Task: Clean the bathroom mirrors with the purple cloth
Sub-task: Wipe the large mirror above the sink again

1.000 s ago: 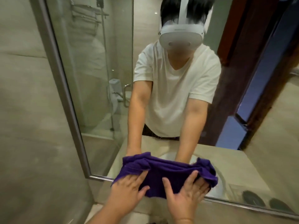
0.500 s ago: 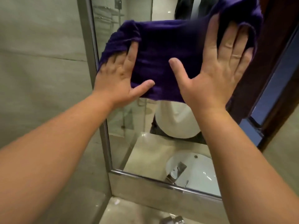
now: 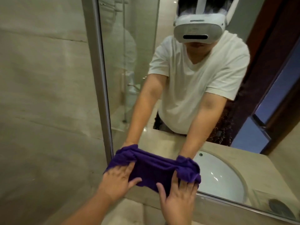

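The purple cloth point(image 3: 152, 168) is bunched flat against the lower left corner of the bathroom mirror point(image 3: 186, 127). My left hand point(image 3: 118, 181) presses the cloth's left end with fingers spread. The cloth's right end lies under my right hand point(image 3: 178, 197), fingers spread upward onto it. Both palms push the cloth onto the glass just above the mirror's metal bottom frame point(image 3: 227, 201). In the mirror a person in a white T-shirt with a headset is reflected, arms reaching down to the cloth.
A metal frame strip point(image 3: 99, 78) bounds the mirror on the left, beside a beige tiled wall point(image 3: 40, 95). The mirror reflects a white basin point(image 3: 217, 176), a beige counter, a glass shower screen and a dark wooden door frame.
Both hands slid the cloth from the mirror's lower edge up to high on the glass, then back down to the lower left corner.
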A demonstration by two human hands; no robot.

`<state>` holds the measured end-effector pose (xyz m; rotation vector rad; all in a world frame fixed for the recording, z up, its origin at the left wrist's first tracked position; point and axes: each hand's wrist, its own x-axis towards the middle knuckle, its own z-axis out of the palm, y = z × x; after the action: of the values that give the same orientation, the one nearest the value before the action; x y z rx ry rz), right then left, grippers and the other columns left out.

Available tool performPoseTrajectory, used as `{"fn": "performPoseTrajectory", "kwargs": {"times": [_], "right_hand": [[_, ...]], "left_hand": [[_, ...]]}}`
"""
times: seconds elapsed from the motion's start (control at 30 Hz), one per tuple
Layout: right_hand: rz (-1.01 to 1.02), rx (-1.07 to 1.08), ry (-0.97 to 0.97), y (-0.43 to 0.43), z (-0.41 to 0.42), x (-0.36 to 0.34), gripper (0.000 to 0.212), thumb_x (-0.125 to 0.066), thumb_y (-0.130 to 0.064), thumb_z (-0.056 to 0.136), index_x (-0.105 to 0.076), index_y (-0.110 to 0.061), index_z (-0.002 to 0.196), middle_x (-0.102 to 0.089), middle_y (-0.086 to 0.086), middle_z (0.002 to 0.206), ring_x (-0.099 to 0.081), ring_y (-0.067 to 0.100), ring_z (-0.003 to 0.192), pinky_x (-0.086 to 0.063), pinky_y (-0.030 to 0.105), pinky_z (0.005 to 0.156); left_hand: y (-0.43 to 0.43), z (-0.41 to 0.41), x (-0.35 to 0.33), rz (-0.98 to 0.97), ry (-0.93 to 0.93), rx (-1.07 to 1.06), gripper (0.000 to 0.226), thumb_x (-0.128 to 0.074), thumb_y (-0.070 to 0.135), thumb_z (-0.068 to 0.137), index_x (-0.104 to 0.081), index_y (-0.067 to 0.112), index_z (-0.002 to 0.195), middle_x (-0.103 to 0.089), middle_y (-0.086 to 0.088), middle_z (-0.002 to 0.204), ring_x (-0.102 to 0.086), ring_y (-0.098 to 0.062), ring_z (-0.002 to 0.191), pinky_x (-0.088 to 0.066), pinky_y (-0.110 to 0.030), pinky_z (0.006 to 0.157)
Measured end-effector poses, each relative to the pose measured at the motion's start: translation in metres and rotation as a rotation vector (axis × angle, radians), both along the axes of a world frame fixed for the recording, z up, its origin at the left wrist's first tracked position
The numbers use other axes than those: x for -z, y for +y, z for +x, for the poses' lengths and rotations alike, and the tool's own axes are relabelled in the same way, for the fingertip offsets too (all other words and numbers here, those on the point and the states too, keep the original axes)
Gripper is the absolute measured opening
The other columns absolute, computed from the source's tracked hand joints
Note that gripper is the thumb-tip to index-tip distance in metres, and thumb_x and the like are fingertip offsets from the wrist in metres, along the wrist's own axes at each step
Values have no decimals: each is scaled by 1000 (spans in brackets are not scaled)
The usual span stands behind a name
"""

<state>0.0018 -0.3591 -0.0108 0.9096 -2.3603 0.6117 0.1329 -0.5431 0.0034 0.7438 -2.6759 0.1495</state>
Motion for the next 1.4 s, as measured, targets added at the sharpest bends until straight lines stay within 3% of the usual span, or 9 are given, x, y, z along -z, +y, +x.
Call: {"fn": "performPoseTrajectory", "kwargs": {"times": [0.23, 0.4, 0.57, 0.73, 0.83, 0.97, 1.13, 1.27, 1.4], "right_hand": [[-282, -126, 96, -30, 1, -124, 83, -45, -62, 87, -12, -25, 154, -3, 7, 160, -5, 35, 145, 9, 48, 120], [-409, -31, 369, -62, -20, -254, 85, -50, -66, 89, -21, -24, 156, -25, 15, 161, -14, 31, 146, 15, 39, 119], [-198, -72, 388, -30, -28, -183, 77, -52, -67, 89, -34, -28, 153, -32, 8, 154, -20, 29, 144, 0, 41, 123], [205, -93, 68, 40, -32, -42, 58, -53, -57, 83, -60, -24, 130, -65, 14, 125, -55, 40, 116, -27, 49, 109], [261, -12, -62, 85, -48, -5, 57, -49, -56, 86, -55, -23, 132, -69, 18, 123, -48, 40, 119, -16, 44, 118], [205, 70, -45, 140, -78, -9, 73, -23, -64, 99, -67, -14, 127, -66, 25, 125, -53, 44, 118, -25, 51, 111], [-57, 58, 73, 144, -106, -107, 79, -33, -65, 92, -15, -24, 157, -19, 16, 155, -22, 42, 138, -7, 52, 117], [-213, 21, 259, 126, -121, -240, 88, -43, -62, 88, -1, -31, 159, -5, 11, 164, -5, 33, 147, 18, 36, 118], [-246, -8, 355, 107, -123, -317, 85, -43, -65, 93, -4, -29, 160, -4, 10, 167, -1, 26, 151, 20, 33, 117]], "left_hand": [[-7, -21, -118, -183, 438, -32, 90, -41, 68, 77, -35, 3, 140, -70, -27, 100, -69, -42, 79, -58, -46, 64], [-18, -44, -212, -203, 719, -73, 93, -48, 63, 84, -18, 4, 149, -55, -34, 128, -55, -48, 111, -44, -52, 97], [-11, -32, -135, -152, 514, -52, 91, -39, 71, 85, -31, -2, 139, -63, -39, 103, -65, -52, 80, -56, -55, 72], [51, -31, 1, 191, 37, -50, 103, -11, 74, 94, -67, -11, 108, -70, -25, 76, -66, -36, 53, -57, -41, 46], [104, -56, 49, 364, -98, 22, 98, -10, 73, 95, -59, -8, 122, -74, -23, 94, -71, -35, 64, -59, -39, 54], [142, -89, 43, 396, -199, 21, 101, -8, 83, 84, 6, 15, 158, -33, -12, 159, -48, -26, 133, -35, -31, 110], [154, -121, -64, 210, 0, 103, 89, -12, 81, 86, 29, 33, 149, -27, -6, 163, -36, -25, 144, -29, -33, 114], [134, -129, -203, -247, 592, 150, 84, -37, 68, 84, -38, 10, 145, -70, -18, 115, -71, -34, 94, -59, -37, 71], [105, -121, -280, -200, 561, 164, 89, -37, 75, 89, -8, 22, 155, -49, -21, 145, -51, -39, 128, -45, -51, 102]]}}
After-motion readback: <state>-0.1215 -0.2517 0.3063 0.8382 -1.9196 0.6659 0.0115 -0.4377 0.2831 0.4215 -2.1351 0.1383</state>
